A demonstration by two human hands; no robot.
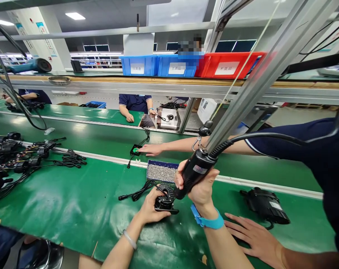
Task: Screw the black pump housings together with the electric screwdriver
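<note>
My left hand (155, 206) wraps around a round, ribbed black device with a cable (165, 201), steadying it low over the green bench. An electric screwdriver (196, 169), black and hung from a cord, is gripped in my right hand (201, 188), which wears a blue wrist strap (210, 219). The screwdriver's nose points down to the device's right side; its bit is hidden, so contact cannot be made out. Just behind the device lies a dark blue tray of small metal screws (161, 172).
At right, a co-worker's hand (250, 233) lies flat near a black motor-like unit (266, 205). Their other hand (151, 149) reaches to a small black-and-green part (136, 150). Cabled black units (32, 157) pile up at left. A metal post (259, 71) slants overhead.
</note>
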